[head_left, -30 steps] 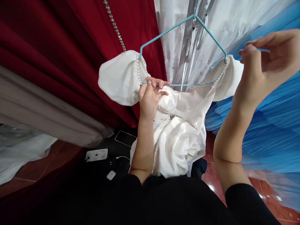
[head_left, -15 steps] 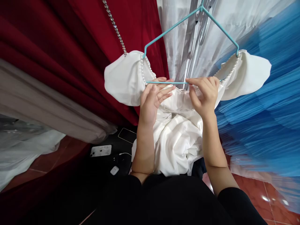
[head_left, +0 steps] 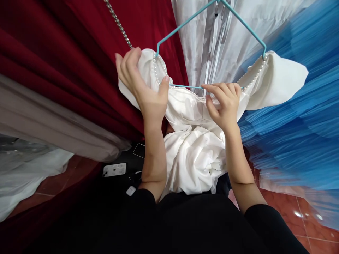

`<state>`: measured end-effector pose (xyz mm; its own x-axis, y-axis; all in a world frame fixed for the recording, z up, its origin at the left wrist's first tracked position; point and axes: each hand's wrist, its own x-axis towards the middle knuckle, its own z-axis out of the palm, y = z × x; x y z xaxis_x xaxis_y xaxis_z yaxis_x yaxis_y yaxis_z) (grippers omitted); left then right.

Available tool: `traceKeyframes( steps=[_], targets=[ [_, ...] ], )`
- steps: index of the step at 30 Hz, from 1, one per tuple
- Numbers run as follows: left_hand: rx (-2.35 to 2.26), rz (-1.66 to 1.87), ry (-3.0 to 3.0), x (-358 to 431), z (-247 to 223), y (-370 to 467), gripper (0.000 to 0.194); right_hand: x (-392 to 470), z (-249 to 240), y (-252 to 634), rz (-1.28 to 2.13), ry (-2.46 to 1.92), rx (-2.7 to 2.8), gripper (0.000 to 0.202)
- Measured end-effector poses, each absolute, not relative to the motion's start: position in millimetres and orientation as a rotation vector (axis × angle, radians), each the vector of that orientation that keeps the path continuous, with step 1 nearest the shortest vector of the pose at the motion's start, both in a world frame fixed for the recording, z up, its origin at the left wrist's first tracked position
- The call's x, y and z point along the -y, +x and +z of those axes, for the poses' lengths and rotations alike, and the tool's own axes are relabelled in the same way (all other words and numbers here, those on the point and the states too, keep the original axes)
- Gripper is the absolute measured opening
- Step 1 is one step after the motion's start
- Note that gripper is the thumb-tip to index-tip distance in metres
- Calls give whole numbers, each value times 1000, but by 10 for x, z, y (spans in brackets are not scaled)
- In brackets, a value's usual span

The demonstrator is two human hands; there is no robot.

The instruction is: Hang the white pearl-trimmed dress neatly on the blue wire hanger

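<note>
A white dress (head_left: 196, 155) with pearl-beaded trim hangs on a light blue hanger (head_left: 182, 26) in front of me. My left hand (head_left: 148, 88) lies over the left puffed sleeve (head_left: 148, 63), fingers stretched out and thumb apart near the pearl edge. The fingertips are on the sleeve's far side, close to a rhinestone chain (head_left: 118, 24). My right hand (head_left: 225, 102) pinches the hanger's lower bar near its middle, just above the neckline. To its right the other sleeve (head_left: 283, 81) stands out stiffly. The skirt is bunched below my forearms.
Red drapes (head_left: 92, 63) hang on the left and a blue tulle gown (head_left: 299, 106) on the right. White fabric (head_left: 190, 42) is behind the hanger. At lower left, a phone (head_left: 114, 169) and a small white case (head_left: 130, 191) lie on a black surface (head_left: 111, 201).
My left hand has moved left and up from the hanger's lower bar to the left sleeve. My right hand keeps its pinch on the bar. The hanger sits slightly higher and further left in view.
</note>
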<state>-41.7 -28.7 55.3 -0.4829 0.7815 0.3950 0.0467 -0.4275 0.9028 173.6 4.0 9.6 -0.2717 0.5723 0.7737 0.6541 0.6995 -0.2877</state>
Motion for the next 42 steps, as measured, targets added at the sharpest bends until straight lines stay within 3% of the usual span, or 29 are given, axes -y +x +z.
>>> traceKeyframes(
  steps=[9, 15, 18, 21, 23, 25, 30, 37, 42],
  targets=[
    [-1448, 2214, 1757, -195, 550, -934, 42, -111, 152, 1894, -99, -932, 2056, 39],
    [-1546, 2436, 1181, -113, 315, -1157, 34, -104, 172, 1893, -66, -870, 2088, 42],
    [-1424, 2298, 1154, -21, 64, -1046, 20, -97, 172, 1853, -38, -865, 2081, 42],
    [-1227, 1890, 1334, 107, -25, -816, 3, -129, 169, 1838, -41, -901, 2064, 40],
    [-1066, 1708, 1388, 169, 3, -643, 21, -153, 168, 1838, -56, -914, 2057, 38],
    [-878, 1743, 1342, 185, 51, -483, 32, -154, 170, 1834, -62, -913, 2060, 37],
    [-585, 2069, 1098, 100, 90, -248, 12, -65, 226, 1825, -61, -875, 2096, 38],
    [-724, 2125, 1052, 163, 80, -85, 9, -438, 389, 2296, -404, -674, 1512, 31],
    [-721, 2202, 1142, 175, 14, -72, 26, -714, 506, 2610, -336, -1008, 1617, 26]
  ],
)
